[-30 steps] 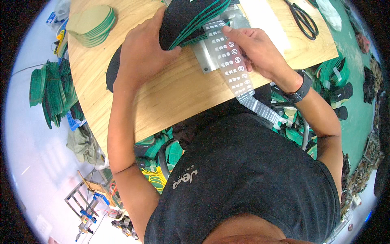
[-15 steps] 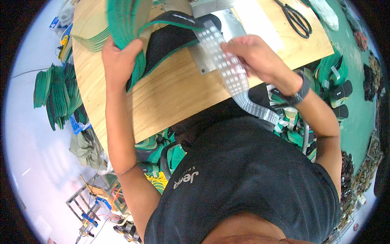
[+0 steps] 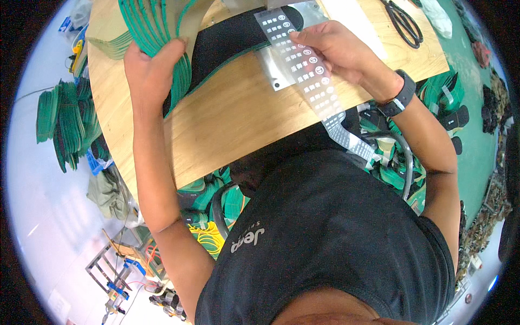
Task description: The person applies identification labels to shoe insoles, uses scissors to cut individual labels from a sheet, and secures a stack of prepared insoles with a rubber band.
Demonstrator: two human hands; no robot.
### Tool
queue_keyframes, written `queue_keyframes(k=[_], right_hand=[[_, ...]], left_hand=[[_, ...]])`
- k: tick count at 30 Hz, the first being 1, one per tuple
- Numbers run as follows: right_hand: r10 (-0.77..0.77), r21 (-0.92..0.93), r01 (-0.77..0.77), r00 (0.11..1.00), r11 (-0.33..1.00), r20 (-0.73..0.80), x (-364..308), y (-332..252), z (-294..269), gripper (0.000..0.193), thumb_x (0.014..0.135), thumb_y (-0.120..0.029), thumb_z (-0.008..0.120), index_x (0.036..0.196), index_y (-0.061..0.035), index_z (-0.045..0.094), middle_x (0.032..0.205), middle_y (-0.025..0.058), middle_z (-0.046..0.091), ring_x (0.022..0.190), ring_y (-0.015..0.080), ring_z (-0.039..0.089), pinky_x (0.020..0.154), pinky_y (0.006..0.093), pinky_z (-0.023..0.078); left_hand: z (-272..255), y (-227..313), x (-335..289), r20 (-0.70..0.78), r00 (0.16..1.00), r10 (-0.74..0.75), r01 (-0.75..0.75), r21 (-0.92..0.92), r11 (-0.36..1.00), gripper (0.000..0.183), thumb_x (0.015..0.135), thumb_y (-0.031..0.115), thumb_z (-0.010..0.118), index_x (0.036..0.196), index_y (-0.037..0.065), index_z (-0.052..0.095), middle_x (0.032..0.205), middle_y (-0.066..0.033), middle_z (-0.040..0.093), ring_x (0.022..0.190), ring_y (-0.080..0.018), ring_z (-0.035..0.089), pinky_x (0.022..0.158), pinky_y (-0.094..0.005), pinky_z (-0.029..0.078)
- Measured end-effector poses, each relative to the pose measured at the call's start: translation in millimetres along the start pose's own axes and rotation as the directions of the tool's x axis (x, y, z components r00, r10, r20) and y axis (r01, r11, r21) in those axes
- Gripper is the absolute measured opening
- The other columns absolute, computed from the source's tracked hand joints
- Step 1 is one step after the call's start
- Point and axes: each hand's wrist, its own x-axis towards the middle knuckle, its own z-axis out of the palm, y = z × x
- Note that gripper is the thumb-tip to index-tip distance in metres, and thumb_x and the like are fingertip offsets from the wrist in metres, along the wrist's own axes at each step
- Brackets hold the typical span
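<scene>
My left hand (image 3: pixel 154 73) is closed round a bundle of green-edged insoles (image 3: pixel 181 76), their layers fanned out above my fingers. A black insole (image 3: pixel 225 49) with a green rim lies beside that hand, its rounded end reaching over a metal plate (image 3: pixel 273 73). In my right hand (image 3: pixel 338 57), thumb and fingers pinch a clear film strip (image 3: pixel 309 70) printed with rows of white marks. The strip's upper end overlaps the black insole, and its tail hangs over the table edge toward my shirt. Whether film and insole touch cannot be told.
Black-handled scissors (image 3: pixel 403 24) lie at the far right of the wooden table (image 3: pixel 227 127). A white sheet (image 3: pixel 357 21) is beside the plate. More insole stacks (image 3: pixel 67 119) stand left of the table, with others (image 3: pixel 439 97) at the right. A curved metal bar (image 3: pixel 406 162) is near my right elbow.
The marked insole flap lifted beside the strip's upper end has gone from there. My left hand and its bundle have shifted slightly left. The strip now lies straighter, and its print shows sharply.
</scene>
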Motion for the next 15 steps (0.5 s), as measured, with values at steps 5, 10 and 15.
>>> queue_keyframes(k=[5,10,15], right_hand=[[0.008,-0.015,-0.008,1.000,1.000,-0.005,2,2,-1,0.026,0.092,-0.021,0.058,0.080,0.0011,0.065,0.062,0.0032,0.062,0.043,0.0033,0.052,0.036,0.0156,0.037],[0.013,-0.023,-0.013,1.000,1.000,-0.005,2,4,-3,0.026,0.092,-0.021,0.058,0.079,0.0004,0.065,0.061,0.0016,0.060,0.043,0.0036,0.050,0.037,0.0164,0.034],[0.024,-0.014,-0.024,1.000,1.000,-0.005,2,5,-3,0.025,0.092,-0.021,0.058,0.079,-0.0007,0.064,0.061,0.0002,0.060,0.044,0.0034,0.050,0.037,0.0163,0.034]], left_hand=[[-3,-4,1,0.064,0.998,0.000,0.005,-0.075,0.997,0.012,0.073,0.008,0.067,0.082,0.001,0.065,0.076,0.0011,0.064,0.067,-0.0056,0.054,0.063,-0.0231,0.044],[-2,-2,0,0.059,0.998,0.016,-0.015,-0.019,1.000,0.013,0.073,0.008,0.068,0.084,0.001,0.064,0.077,0.0002,0.064,0.068,-0.0061,0.054,0.065,-0.0240,0.045],[4,5,-5,0.042,0.999,0.025,-0.029,0.079,0.996,0.018,0.073,0.009,0.068,0.089,0.001,0.064,0.078,-0.0012,0.065,0.069,-0.0077,0.055,0.068,-0.0253,0.046]])
